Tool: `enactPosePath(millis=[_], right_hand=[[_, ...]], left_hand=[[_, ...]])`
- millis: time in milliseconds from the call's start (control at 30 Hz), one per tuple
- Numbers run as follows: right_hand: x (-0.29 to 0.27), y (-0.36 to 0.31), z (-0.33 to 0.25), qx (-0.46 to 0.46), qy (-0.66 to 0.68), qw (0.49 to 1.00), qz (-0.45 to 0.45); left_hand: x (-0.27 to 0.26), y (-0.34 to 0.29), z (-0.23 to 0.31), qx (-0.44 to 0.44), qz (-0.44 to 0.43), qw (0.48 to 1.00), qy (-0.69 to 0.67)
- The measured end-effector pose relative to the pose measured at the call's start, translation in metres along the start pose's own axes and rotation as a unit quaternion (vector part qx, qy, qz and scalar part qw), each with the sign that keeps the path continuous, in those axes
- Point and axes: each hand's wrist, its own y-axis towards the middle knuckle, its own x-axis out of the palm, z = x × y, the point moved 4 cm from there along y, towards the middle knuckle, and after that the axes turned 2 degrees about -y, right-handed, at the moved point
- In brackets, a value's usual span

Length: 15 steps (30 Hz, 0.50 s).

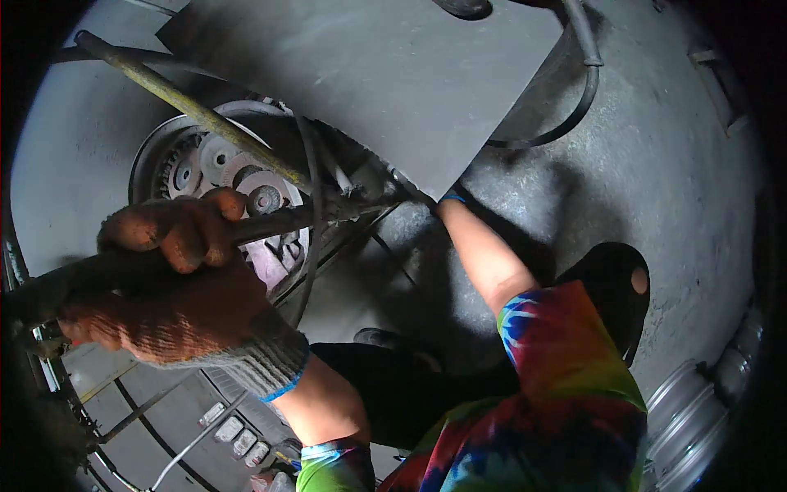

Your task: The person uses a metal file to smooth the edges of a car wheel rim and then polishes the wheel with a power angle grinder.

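Observation:
My left hand, in a knit work glove with a worn orange coating and a grey cuff, is wrapped round a dark metal bar. The bar runs from the left rim to a joint by the lower corner of a large flat grey sheet. My bare right forearm reaches to that corner. Only a blue cuff edge shows there; the right hand itself is hidden by the sheet, so its fingers cannot be seen.
A scuffed yellow pole slants over a round metal rim holding several discs and toothed parts. A black hose curves at the upper right. Silver wheel rims stand at the lower right; several small containers sit at the lower left.

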Motion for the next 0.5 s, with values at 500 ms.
enactPosePath(millis=[500], right_hand=[[0.03,0.007,0.026,0.025,0.017,0.996,0.088]], left_hand=[[0.003,0.003,0.002,-0.005,-0.003,0.999,0.048]])
